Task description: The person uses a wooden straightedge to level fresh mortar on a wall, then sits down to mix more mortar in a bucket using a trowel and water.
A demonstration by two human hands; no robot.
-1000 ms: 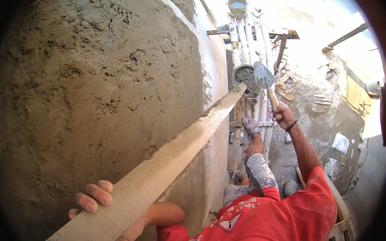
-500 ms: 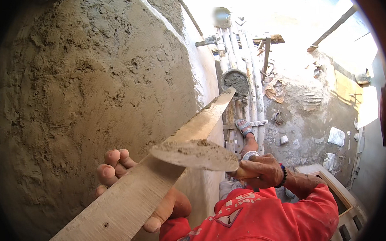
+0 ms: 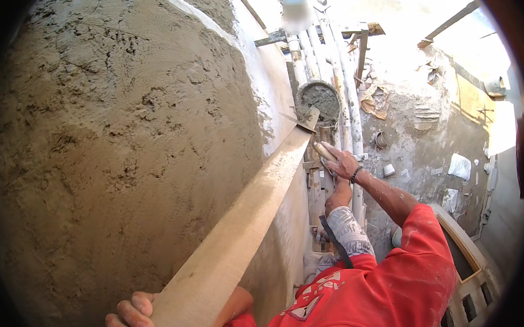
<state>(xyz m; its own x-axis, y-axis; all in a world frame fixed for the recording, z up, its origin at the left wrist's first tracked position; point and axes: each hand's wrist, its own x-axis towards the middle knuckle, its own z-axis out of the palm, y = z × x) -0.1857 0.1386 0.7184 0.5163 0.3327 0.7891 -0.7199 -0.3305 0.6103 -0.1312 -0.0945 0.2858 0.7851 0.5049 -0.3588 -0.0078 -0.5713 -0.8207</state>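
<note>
So we had our left hand [image 3: 131, 318] wrapped around the near end of a long wooden straightedge [image 3: 235, 223], fingers curled over its left edge; the thumb was hidden, so we couldn't say how it sat. The board ran diagonally alongside a wall coated in rough, pitted wet plaster [image 3: 126, 140], and honestly we couldn't tell if the two touched. Our right hand [image 3: 343, 164] was closed around the handle of a trowel [image 3: 305, 128], its blade nearly edge-on across the board's far end, just short of the tip. That tip overlapped the near rim of a mortar bucket [image 3: 340, 104] in our view, the bucket sitting partway along the pole scaffold [image 3: 347, 125], toward its wall-side edge. A second bucket [image 3: 284, 13], partly blurred, stood near the scaffold's far end. On the ground past the scaffold's right edge we had crumpled brown paper [image 3: 375, 102] and a small white cup [image 3: 388, 170].
</note>
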